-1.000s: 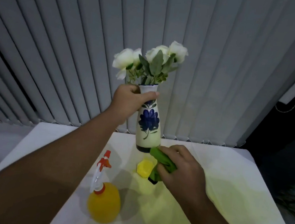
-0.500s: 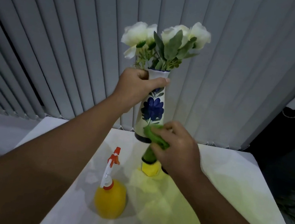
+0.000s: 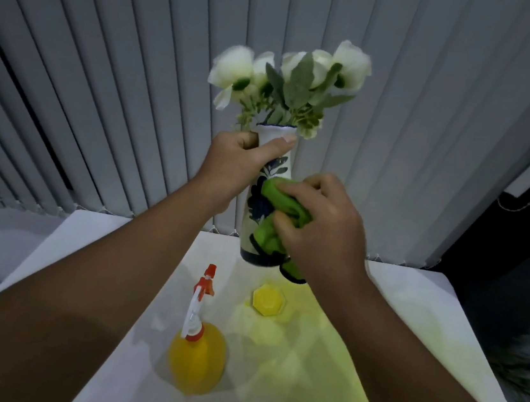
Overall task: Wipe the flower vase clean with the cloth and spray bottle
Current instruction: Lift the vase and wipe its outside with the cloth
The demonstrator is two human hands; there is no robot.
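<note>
The white tabletop [image 3: 409, 318] sits in front of grey vertical blinds [image 3: 104, 81], and everything at risk is above or on it. The tall white ceramic flower vase with a blue painted flower [image 3: 258, 206] is held clear of the tabletop, roughly upright, carrying a bunch of white flowers with green leaves [image 3: 288, 80]. The left hand [image 3: 238, 161] is closed around its narrow neck just under the rim, a one-handed hold on glazed ceramic that could slip if the surface is damp. The right hand [image 3: 324, 221] is clenched on a bunched green cloth [image 3: 280, 216] pressed against the vase's body; a hard sideways rub could twist the vase in the left hand's hold or shake the flowers loose. Directly below stand the round yellow spray bottle with a white and orange trigger head [image 3: 196, 356] and a small yellow hexagonal cap [image 3: 267, 301]; a dropped vase would likely hit them or break on the tabletop.
</note>
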